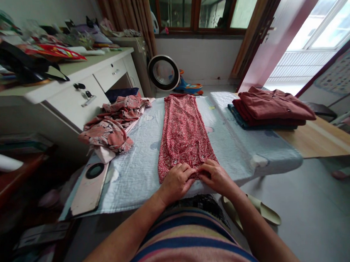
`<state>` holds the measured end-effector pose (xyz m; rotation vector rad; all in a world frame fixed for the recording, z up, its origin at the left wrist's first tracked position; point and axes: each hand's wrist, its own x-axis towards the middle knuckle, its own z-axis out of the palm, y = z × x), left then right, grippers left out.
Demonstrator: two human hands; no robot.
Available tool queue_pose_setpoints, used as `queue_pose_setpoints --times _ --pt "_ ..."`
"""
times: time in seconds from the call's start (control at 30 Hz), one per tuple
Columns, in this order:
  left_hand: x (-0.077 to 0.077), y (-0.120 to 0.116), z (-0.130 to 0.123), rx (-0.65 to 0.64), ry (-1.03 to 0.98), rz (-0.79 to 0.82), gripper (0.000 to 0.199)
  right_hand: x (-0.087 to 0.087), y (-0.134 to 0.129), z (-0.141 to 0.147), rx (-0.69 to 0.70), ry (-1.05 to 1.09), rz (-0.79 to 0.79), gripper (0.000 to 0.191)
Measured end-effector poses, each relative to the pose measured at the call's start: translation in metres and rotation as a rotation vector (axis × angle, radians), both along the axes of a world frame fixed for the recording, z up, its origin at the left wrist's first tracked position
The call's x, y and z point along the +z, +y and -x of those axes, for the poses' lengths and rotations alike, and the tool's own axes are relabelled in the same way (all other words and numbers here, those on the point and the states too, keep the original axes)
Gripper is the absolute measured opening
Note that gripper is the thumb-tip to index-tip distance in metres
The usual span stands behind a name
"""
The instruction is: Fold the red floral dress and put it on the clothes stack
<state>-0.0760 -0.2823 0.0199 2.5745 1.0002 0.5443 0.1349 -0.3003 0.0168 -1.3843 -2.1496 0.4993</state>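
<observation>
A red patterned garment [185, 126] lies lengthwise, narrowed into a long shape, on a table covered with a pale blue quilted cloth [141, 163]. At its near edge my left hand [178, 180] pinches the fabric with curled fingers. Close beside it, on the right, my right hand [216, 176] also grips that edge between thumb and fingers. Both hands are nearly touching. Small shiny spots show on the garment just beyond the fingers.
A crumpled pink floral garment [111, 128] lies at the left, above a phone [89, 189]. Folded red and dark clothes [274, 105] are stacked at the right. A cluttered white desk [74, 89] stands left; a round fan-like object [163, 72] is beyond the table.
</observation>
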Motion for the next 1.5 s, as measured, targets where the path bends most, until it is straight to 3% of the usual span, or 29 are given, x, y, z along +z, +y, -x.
queue_pose_setpoints --times 0.13,0.23,0.43,0.87,1.07,1.4,1.5 --pt "-0.002 0.002 0.003 0.024 -0.121 0.081 0.014 0.003 -0.001 -0.002 0.001 0.013 0.027 0.013" --pt "-0.004 0.003 0.005 0.056 -0.195 0.113 0.014 0.0 0.0 -0.003 0.015 0.067 0.017 0.009" --pt "-0.006 0.003 0.005 0.119 -0.271 0.143 0.016 -0.007 0.004 -0.006 0.019 0.137 0.001 0.018" --pt "-0.004 0.005 0.008 0.099 -0.275 0.173 0.018 -0.005 -0.001 -0.005 -0.012 0.161 -0.019 0.011" --pt "-0.007 0.004 0.007 0.083 -0.304 0.139 0.024 -0.006 0.0 -0.005 -0.013 0.178 -0.005 0.023" --pt "0.006 0.004 -0.006 0.125 -0.129 0.065 0.042 -0.013 0.002 -0.004 -0.094 0.21 -0.046 0.02" --pt "0.008 0.008 -0.015 0.124 -0.093 0.041 0.033 -0.01 0.001 -0.003 -0.081 0.215 -0.032 0.018"
